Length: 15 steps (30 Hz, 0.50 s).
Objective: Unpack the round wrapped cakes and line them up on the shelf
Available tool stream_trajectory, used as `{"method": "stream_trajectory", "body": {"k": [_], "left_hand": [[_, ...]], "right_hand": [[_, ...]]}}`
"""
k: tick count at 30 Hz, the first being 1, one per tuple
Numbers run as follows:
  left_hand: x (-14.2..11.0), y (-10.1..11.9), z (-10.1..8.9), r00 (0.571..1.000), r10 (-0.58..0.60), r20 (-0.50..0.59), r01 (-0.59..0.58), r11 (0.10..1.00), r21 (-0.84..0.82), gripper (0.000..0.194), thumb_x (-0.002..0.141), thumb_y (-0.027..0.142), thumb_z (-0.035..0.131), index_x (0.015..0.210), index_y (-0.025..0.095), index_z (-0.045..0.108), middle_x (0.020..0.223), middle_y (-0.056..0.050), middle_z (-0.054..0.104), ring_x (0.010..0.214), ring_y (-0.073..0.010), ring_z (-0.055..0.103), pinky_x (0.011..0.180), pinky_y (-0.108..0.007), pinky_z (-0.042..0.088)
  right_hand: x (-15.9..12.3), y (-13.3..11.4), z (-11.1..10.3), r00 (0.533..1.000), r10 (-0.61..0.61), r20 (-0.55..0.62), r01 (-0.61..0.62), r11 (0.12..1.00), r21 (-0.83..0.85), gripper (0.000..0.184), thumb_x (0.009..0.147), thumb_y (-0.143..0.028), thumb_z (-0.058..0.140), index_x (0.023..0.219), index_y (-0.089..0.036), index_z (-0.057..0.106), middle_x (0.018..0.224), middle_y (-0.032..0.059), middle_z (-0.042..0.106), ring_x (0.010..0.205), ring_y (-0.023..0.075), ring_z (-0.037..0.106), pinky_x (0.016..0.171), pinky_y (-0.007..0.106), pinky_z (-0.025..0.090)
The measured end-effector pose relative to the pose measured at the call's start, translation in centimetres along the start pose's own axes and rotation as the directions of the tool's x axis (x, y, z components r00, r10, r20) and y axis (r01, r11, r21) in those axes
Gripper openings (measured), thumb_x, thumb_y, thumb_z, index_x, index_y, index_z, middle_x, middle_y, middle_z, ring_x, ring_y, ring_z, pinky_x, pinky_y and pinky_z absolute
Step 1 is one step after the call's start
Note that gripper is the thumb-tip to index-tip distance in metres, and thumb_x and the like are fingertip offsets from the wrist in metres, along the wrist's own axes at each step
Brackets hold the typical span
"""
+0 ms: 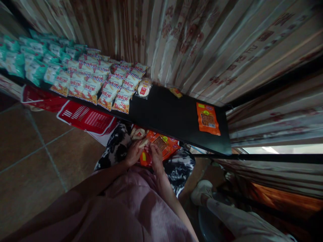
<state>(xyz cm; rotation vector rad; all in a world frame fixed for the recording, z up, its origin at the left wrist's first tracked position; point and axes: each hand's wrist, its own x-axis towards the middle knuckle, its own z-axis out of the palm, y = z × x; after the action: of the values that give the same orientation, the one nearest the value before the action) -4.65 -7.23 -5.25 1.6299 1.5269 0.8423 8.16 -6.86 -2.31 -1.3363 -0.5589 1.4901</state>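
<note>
My left hand (133, 153) and my right hand (155, 155) are close together over my lap, both closed on a small pale snack packet (142, 143). Under them lies a pile of orange snack packets (164, 145) on a black-and-white patterned cloth (118, 148). On the black shelf (166, 114) in front, one orange packet (208, 119) lies flat at the right end. Rows of white, orange and blue snack bags (108, 92) fill the shelf's left part. A round clear-wrapped packet (144, 88) sits beside them.
Teal packets (27, 62) line the far left of the shelf. Red plastic baskets (84, 117) lie on the tiled floor (32, 158) below it. Patterned curtains (207, 43) hang behind. Another person's leg and white shoe (202, 191) are at the lower right.
</note>
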Motion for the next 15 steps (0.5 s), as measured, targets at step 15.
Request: {"method": "stream_trajectory", "body": {"k": [15], "left_hand": [[0.5, 0.4, -0.7, 0.958, -0.287, 0.02, 0.267, 0.861, -0.433, 0.055, 0.086, 0.06, 0.036, 0.096, 0.013, 0.063, 0.088, -0.008, 0.069, 0.088, -0.0212, 0.063, 0.083, -0.031, 0.048]], "right_hand": [[0.3, 1.1, -0.6, 0.998, 0.064, -0.01, -0.064, 0.998, 0.017, 0.039, 0.061, -0.051, 0.075, 0.089, -0.023, 0.068, 0.085, 0.0026, 0.071, 0.073, 0.016, 0.063, 0.072, 0.03, 0.051]]}}
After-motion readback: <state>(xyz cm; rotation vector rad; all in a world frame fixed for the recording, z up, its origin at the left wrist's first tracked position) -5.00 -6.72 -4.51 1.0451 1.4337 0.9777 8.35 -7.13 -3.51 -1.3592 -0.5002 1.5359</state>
